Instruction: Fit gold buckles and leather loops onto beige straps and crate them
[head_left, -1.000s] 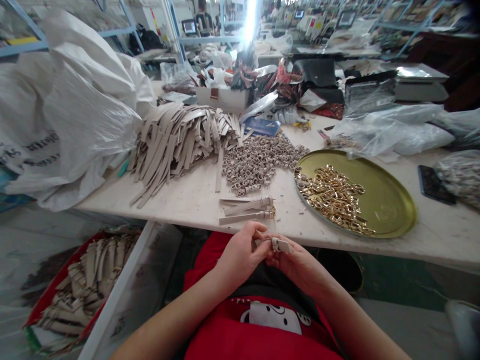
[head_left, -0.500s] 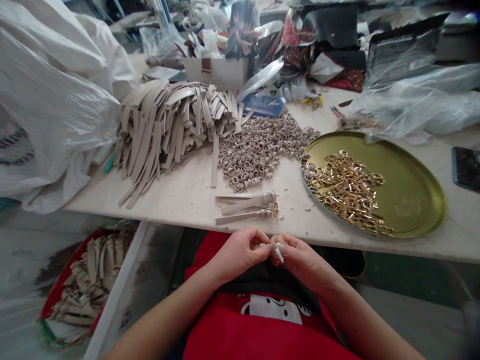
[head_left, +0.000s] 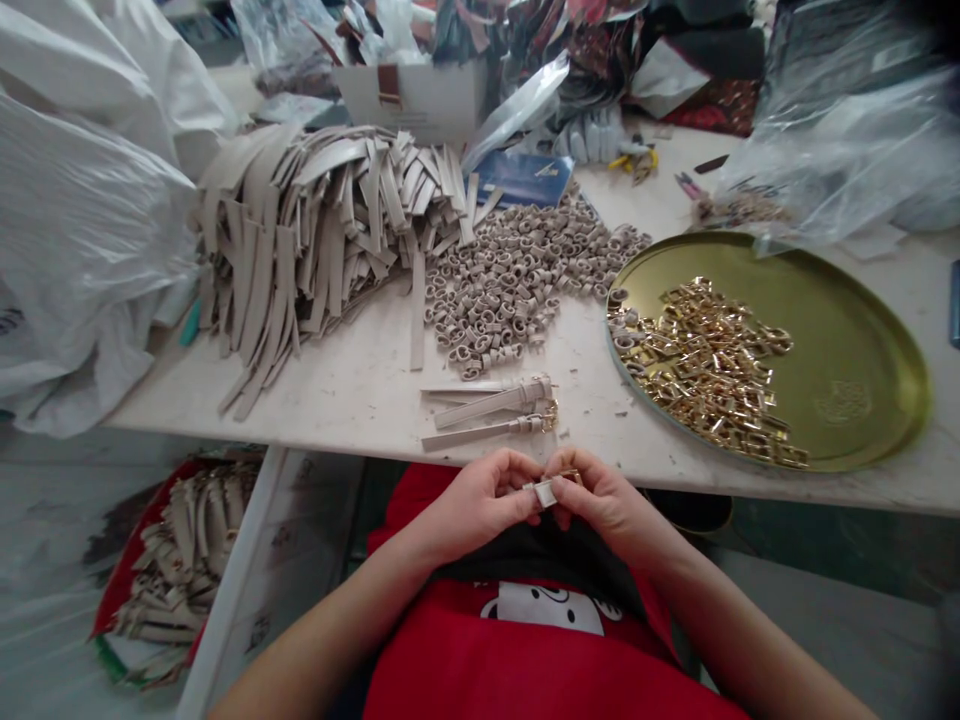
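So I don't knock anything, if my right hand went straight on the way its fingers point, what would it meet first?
Probably the small beige strap piece pinched between your hands; it seems already in contact. Just past it is your left hand. Your right hand points mostly toward that one.

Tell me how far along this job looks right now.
Done: beige straps fill the red crate, and two buckled straps lie on the table. In hand: the left hand and right hand pinch a small beige piece. Remaining: a big strap pile, a heap of loops, and gold buckles on a brass tray.
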